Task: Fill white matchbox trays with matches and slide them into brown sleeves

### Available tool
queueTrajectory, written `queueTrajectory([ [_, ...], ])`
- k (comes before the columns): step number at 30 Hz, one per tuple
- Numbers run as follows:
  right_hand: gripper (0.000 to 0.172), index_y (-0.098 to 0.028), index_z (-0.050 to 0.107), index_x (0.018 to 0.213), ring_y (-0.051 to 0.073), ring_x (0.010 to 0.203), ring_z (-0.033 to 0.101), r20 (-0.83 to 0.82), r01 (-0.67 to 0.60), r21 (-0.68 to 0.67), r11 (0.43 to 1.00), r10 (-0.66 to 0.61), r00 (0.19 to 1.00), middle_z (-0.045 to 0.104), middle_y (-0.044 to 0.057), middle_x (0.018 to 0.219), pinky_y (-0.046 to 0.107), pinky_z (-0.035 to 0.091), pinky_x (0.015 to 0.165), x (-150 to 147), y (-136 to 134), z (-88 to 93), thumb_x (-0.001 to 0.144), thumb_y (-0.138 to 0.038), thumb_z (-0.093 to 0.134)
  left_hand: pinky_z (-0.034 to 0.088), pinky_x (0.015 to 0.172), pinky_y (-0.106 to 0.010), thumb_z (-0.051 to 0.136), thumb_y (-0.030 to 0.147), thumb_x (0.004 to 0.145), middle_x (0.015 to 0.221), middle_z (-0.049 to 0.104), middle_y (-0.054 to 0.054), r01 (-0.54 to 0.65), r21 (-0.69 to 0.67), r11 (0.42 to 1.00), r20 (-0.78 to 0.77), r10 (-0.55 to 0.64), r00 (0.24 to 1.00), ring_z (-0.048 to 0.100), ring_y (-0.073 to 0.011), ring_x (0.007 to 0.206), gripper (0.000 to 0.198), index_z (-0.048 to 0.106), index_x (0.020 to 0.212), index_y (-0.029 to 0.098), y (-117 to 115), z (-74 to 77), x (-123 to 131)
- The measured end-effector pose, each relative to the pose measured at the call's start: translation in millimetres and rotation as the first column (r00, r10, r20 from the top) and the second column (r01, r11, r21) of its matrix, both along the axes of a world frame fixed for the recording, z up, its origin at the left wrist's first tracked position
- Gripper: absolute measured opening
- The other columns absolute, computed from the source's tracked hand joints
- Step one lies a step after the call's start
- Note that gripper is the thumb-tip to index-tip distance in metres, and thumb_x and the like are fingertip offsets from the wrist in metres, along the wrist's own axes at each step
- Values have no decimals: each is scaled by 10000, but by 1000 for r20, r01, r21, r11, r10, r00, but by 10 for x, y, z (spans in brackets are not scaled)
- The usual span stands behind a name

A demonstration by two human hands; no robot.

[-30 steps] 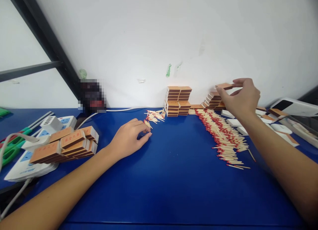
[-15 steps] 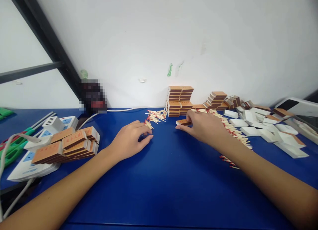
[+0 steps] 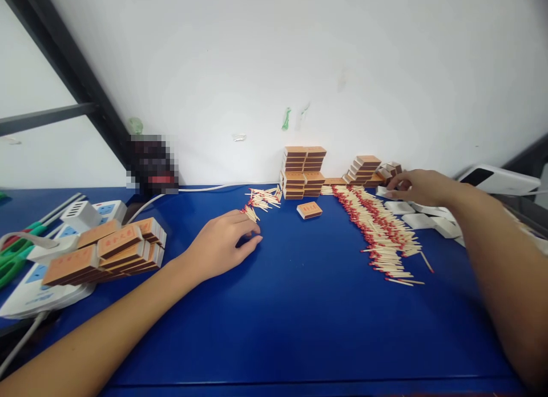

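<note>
My left hand (image 3: 222, 243) rests on the blue table (image 3: 282, 323), its fingers closed on a small bunch of matches (image 3: 249, 213). A single orange matchbox (image 3: 309, 209) lies alone on the table, just right of that hand. My right hand (image 3: 422, 187) reaches far right, over the white inner trays (image 3: 422, 219) and near the slanted stack of matchboxes (image 3: 363, 169). Its fingertips are smeared and I cannot see whether they hold anything. A long row of red-tipped matches (image 3: 379, 231) lies between the two hands.
Two neat stacks of orange matchboxes (image 3: 303, 173) stand against the white wall. A loose scatter of matches (image 3: 265, 197) lies beside them. At left, more matchboxes (image 3: 107, 251) sit on a white power strip (image 3: 40, 288), with green-handled scissors (image 3: 12, 257) beyond. A white device (image 3: 499, 181) lies far right.
My right hand took a matchbox from the slanted stack, set it down at the table's middle, let go, and swung back to the right. My left hand stayed put.
</note>
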State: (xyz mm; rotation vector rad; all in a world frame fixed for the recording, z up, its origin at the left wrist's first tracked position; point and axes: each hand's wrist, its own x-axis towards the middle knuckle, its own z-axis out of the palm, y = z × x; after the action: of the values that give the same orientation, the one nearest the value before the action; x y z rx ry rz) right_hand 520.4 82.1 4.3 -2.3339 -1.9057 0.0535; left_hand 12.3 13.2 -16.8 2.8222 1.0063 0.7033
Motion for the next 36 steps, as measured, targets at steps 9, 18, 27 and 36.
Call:
queueTrajectory([
  [9,87,-254,734,642,238,678,594,-74,-53,-88,995,46,996,736,78,764,406,455,700,84,-14,17,678,-177,752,564,824,-378,632,261,1001,974,778,-43,-4,9,1000,-3,4,1000,699,-226,959,121,736,1025,203,8,19,-15],
  [18,74,-221,777,693,219,692,604,-50,-57,-134,989,50,997,741,71,753,375,444,694,76,-43,-10,720,-169,821,564,826,-379,629,272,1008,982,779,-44,1,-4,1000,-13,-2,1000,699,-225,967,140,746,1038,202,6,10,-4],
  [27,98,-143,745,923,180,740,572,56,-51,52,997,48,997,746,125,863,386,395,747,-543,-288,437,947,-225,697,563,848,-380,627,269,1008,989,777,-35,4,10,1000,-15,-3,1000,699,-221,973,133,741,1015,198,2,2,-22],
  [36,165,-213,694,911,185,817,624,-189,-754,140,642,765,616,695,45,904,316,423,712,-2336,-950,96,1017,-279,586,521,770,-359,716,529,945,901,719,-30,-16,-51,999,-24,14,1000,684,-219,874,377,730,1126,198,-60,65,-4],
])
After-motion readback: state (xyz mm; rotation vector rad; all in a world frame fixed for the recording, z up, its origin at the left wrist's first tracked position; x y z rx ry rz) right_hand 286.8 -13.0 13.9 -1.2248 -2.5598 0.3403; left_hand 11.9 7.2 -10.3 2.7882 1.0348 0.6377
